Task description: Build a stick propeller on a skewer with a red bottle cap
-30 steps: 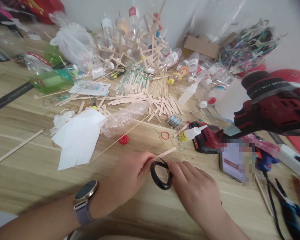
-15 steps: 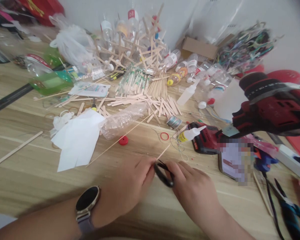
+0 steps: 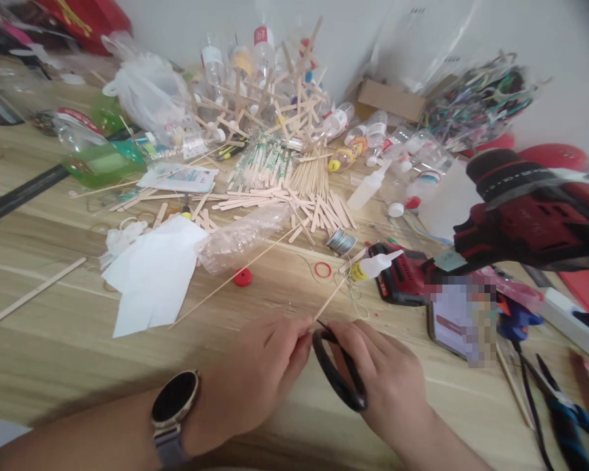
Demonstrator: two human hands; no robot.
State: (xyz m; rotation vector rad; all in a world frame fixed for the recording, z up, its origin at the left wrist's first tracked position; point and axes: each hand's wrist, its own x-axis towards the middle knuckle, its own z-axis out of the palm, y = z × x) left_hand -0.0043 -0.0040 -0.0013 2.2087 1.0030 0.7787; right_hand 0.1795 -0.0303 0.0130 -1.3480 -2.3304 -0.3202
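Note:
My left hand [image 3: 267,360], with a watch [image 3: 175,398] on its wrist, pinches a thin wooden stick [image 3: 330,298] that points up and right. Close beside it, my right hand [image 3: 387,369] is closed on black-handled scissors [image 3: 349,400], one handle loop hanging towards me. The scissor blades are mostly hidden between the hands, near the stick; whether they touch it I cannot tell. Beyond the stick's far end are a small glue bottle [image 3: 373,266], a red rubber ring [image 3: 322,269] and loose thread from a spool [image 3: 341,241].
A red cap [image 3: 243,277], long skewer [image 3: 203,301], clear bottle piece [image 3: 245,235] and white paper [image 3: 152,281] lie ahead. Craft sticks [image 3: 331,210] and bottles pile up behind. To the right stand a red drill [image 3: 530,219], phone [image 3: 454,320] and pliers [image 3: 567,399].
The stick now reaches farther up and right from my left fingers. My right hand has shifted slightly right, and the scissors' handle loop has swung lower and shows larger.

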